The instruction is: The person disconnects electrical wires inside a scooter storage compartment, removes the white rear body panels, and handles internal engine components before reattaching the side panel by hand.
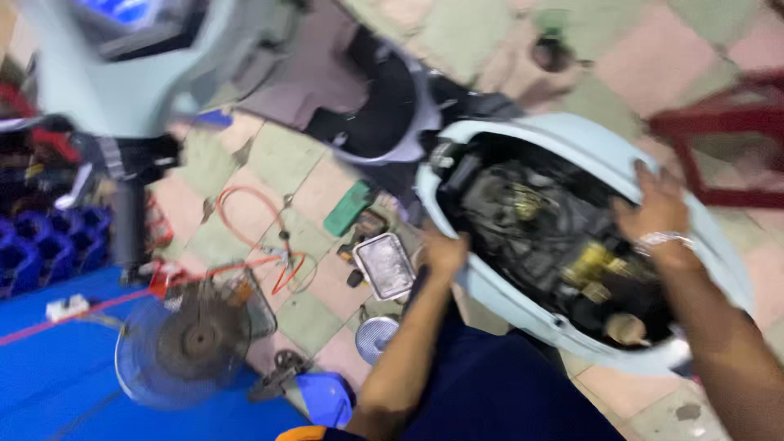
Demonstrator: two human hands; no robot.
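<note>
A pale blue scooter stands on a tiled floor with its seat off, so the dark engine bay with brass-coloured parts shows. My left hand grips the near left rim of the open body. My right hand, with a metal bracelet at the wrist, rests on the far right rim, fingers curled over the edge. The whole picture is blurred by motion, and I cannot make out anything held apart from the scooter's body.
On the floor to the left lie an orange hose, a green box, a metal tray and a floor fan. A blue mat covers the lower left. A red stool stands at right.
</note>
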